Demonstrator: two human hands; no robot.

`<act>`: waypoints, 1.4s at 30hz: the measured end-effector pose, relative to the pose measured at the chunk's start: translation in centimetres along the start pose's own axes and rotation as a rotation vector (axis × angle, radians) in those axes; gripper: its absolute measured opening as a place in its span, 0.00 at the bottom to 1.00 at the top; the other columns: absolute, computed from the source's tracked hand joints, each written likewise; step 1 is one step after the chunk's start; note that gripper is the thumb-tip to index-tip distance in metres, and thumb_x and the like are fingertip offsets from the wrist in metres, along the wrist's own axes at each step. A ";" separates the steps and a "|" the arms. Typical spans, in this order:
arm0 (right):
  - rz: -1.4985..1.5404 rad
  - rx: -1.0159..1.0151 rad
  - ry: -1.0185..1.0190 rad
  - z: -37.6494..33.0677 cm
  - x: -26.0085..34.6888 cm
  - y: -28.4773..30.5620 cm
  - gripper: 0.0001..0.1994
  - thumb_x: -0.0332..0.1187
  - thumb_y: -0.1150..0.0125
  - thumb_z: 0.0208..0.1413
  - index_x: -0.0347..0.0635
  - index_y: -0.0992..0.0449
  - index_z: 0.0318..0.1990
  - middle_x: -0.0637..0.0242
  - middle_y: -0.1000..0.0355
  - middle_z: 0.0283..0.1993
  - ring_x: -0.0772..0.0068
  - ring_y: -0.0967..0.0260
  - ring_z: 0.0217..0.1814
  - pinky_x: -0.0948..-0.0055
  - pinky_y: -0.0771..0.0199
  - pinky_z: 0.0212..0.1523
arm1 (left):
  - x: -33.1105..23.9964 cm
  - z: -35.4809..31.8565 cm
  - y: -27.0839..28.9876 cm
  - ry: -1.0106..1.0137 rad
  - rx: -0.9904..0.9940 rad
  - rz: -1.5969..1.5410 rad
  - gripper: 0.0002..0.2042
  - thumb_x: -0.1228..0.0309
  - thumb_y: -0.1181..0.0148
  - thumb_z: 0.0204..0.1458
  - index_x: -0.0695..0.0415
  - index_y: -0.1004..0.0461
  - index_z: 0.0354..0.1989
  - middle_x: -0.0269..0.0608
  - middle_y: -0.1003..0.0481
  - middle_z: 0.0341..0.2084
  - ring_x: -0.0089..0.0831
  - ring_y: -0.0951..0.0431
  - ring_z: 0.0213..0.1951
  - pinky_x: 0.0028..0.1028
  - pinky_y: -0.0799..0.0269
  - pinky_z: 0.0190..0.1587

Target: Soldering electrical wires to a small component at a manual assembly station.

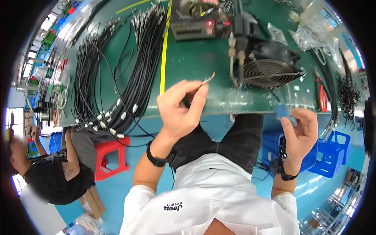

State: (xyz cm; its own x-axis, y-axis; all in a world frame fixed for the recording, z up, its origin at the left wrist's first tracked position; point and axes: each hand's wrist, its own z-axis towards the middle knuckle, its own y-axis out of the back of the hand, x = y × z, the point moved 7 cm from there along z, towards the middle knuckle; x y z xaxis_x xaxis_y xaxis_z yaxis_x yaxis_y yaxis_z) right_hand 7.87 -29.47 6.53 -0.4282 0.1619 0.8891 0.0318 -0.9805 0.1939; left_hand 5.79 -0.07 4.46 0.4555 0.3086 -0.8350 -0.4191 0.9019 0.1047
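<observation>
My left hand (182, 107) is raised over the front edge of the green workbench (196, 58). Its thumb and forefinger pinch a thin wire end (210, 78) with reddish, light-coloured strands sticking out past the fingertips. My right hand (299, 131), also at the bench edge, holds a small blue object (281, 111) between thumb and fingers; it is blurred, so its kind cannot be made out. Beyond it stands a black fan (270, 70) with a round wire guard. Thin metal tubes (236, 62) rise just left of the fan.
Bundled black cables (145, 66) with white connectors lie at the left. A metal box (196, 29) with red lights stands at the back. Red-handled pliers (322, 96) and plastic bags (309, 39) lie right. A red stool (111, 156), blue stools (329, 156) and a seated person (55, 172) are nearby.
</observation>
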 end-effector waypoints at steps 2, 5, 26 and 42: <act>-0.095 -0.021 0.046 -0.1 0.5 -1.8 0.15 0.14 0.36 0.46 0.31 0.26 0.43 0.61 0.26 0.40 0.76 0.30 0.40 0.79 0.30 0.41 | 0.1 -0.3 0.2 0.023 -0.019 -0.003 0.01 0.82 0.38 0.50 0.67 0.23 0.30 0.36 0.27 0.18 0.19 0.31 0.19 0.18 0.39 0.22; -0.171 0.000 0.150 1.0 1.6 -3.8 0.15 0.14 0.36 0.45 0.29 0.25 0.43 0.59 0.25 0.39 0.74 0.29 0.38 0.78 0.30 0.40 | 0.3 -0.8 0.6 0.030 -0.058 -0.035 0.01 0.82 0.38 0.50 0.67 0.23 0.30 0.36 0.27 0.18 0.18 0.31 0.19 0.18 0.38 0.22; -0.254 0.158 0.453 2.2 2.3 -8.3 0.11 0.15 0.34 0.41 0.30 0.22 0.36 0.59 0.25 0.30 0.69 0.28 0.28 0.78 0.30 0.29 | 0.1 -1.1 1.3 -0.053 -0.123 -0.149 0.03 0.84 0.39 0.49 0.70 0.24 0.33 0.40 0.25 0.20 0.21 0.30 0.21 0.18 0.36 0.25; -0.097 0.147 0.075 2.0 1.0 -7.2 0.12 0.17 0.38 0.50 0.29 0.23 0.44 0.63 0.25 0.35 0.77 0.30 0.34 0.82 0.32 0.37 | -0.3 -1.1 2.5 -0.122 -0.095 -0.307 0.04 0.83 0.43 0.52 0.70 0.24 0.35 0.43 0.25 0.25 0.20 0.32 0.23 0.17 0.38 0.25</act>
State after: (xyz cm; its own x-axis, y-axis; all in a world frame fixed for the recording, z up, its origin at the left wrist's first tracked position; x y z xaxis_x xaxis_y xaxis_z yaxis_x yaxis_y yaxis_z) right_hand 9.03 -22.06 6.87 -0.5017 0.2408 0.8308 0.1164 -0.9329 0.3407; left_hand 3.75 1.76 4.37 0.6603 0.0661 -0.7481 -0.3162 0.9280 -0.1970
